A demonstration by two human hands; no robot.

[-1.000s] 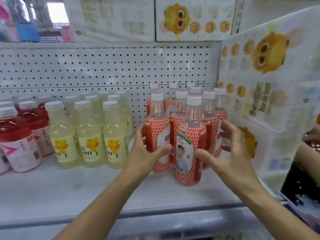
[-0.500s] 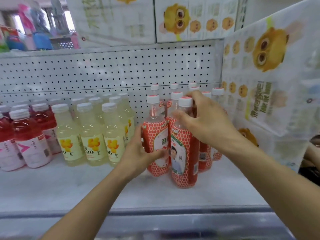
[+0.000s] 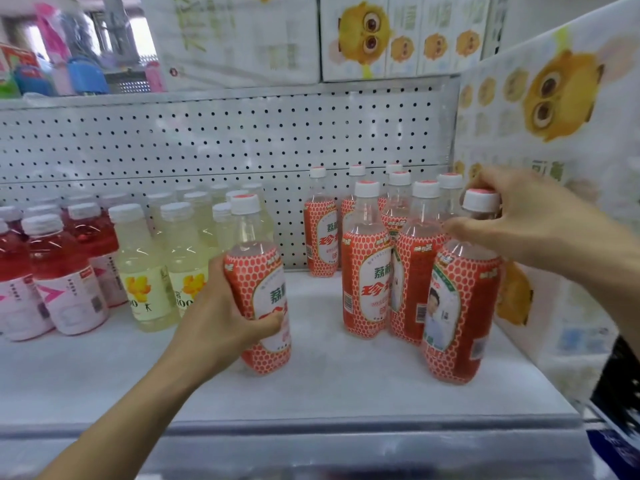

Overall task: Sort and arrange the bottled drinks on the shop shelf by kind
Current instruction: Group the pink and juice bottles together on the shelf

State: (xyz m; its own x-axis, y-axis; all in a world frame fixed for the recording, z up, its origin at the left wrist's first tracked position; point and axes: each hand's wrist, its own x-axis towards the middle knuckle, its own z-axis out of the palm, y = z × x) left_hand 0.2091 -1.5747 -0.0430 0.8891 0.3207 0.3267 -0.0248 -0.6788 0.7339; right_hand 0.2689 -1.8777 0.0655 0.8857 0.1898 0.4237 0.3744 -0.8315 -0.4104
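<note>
My left hand (image 3: 221, 323) grips a red-patterned lychee drink bottle (image 3: 258, 289) around its label, tilted, at the shelf's middle, beside the pale yellow bottles (image 3: 145, 268). My right hand (image 3: 523, 216) holds the neck and white cap of another red-patterned bottle (image 3: 457, 313) standing at the front right. Between and behind them stands a cluster of several same-kind bottles (image 3: 367, 271). Red drink bottles with pink labels (image 3: 65, 275) stand at the far left.
The white shelf board (image 3: 329, 386) has a metal front lip. A perforated back panel (image 3: 207, 143) closes the rear. A printed carton (image 3: 554, 168) with yellow cartoon figures walls the right side. More cartons sit on the shelf above.
My left hand has pulled one red-patterned bottle left, away from the cluster. My right hand has shifted right, taking the front bottle by its neck toward the carton.
</note>
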